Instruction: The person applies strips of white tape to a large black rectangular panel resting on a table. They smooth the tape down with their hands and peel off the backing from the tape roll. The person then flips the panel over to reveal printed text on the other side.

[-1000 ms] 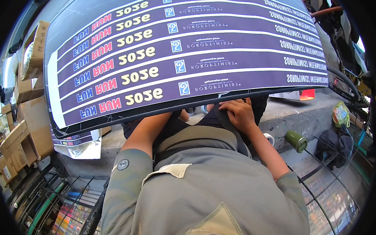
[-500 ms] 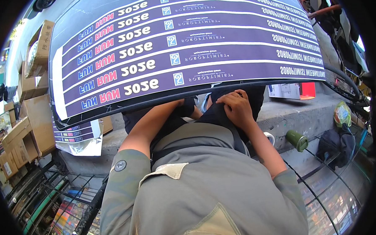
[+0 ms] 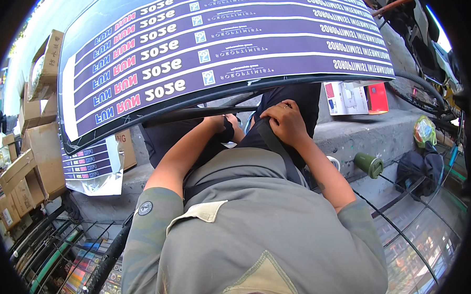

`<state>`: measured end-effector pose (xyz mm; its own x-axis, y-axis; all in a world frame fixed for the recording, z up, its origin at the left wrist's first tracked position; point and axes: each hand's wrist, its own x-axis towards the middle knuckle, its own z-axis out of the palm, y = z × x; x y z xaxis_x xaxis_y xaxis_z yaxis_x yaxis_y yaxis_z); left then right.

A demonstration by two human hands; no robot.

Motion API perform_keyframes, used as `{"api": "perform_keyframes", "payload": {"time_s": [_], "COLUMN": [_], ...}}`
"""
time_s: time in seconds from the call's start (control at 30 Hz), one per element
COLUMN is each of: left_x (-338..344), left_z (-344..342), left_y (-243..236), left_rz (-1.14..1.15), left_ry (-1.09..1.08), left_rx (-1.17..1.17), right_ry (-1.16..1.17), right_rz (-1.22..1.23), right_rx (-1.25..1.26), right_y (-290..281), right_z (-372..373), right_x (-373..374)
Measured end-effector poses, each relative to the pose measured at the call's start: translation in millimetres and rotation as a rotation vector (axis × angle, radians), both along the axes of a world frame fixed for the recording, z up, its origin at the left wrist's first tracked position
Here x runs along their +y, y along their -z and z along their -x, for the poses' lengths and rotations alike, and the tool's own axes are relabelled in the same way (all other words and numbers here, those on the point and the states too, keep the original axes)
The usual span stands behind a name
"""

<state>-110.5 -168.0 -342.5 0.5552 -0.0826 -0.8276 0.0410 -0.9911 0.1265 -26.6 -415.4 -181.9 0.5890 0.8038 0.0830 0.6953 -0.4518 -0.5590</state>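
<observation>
My right hand point(image 3: 286, 119) rests on my dark-trousered thigh, fingers laid out over it beside a dark strap point(image 3: 270, 137); a ring shows on one finger. It holds nothing that I can see. My left hand point(image 3: 216, 122) lies over my other leg, just below the table's near edge; its fingers are mostly hidden. In front of both hands, a large printed sheet point(image 3: 289, 64) with several dark purple strips lies on the black-edged table point(image 3: 191, 100). Neither hand touches the sheet.
Cardboard boxes point(image 3: 42, 155) are stacked at left, next to more printed strips point(image 3: 92, 166) hanging below the table. At right are a red and white box point(image 3: 349, 99), a green tumbler point(image 3: 368, 165), a dark bag point(image 3: 418, 173) and a plastic bag point(image 3: 424, 132). Wire racks flank me.
The view has shifted, so the table and sheet sit higher and further left. More of my legs and the table's underside shows. Both hands stay in about the same place on my legs.
</observation>
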Motion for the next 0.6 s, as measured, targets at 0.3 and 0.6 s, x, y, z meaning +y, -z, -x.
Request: {"api": "perform_keyframes", "payload": {"time_s": [0.3, 0.6], "left_x": [-1.0, -5.9], "left_z": [0.0, 3.4], "left_y": [-5.2, -3.8], "left_rz": [-0.057, -0.085], "left_ry": [0.035, 0.059], "left_rx": [-0.02, -0.034], "right_ry": [0.018, 0.003], "right_rz": [-0.02, -0.021], "right_rx": [-0.05, -0.047], "right_y": [10.9, 12.3], "right_z": [1.3, 1.4], "right_x": [-10.0, -9.9]}}
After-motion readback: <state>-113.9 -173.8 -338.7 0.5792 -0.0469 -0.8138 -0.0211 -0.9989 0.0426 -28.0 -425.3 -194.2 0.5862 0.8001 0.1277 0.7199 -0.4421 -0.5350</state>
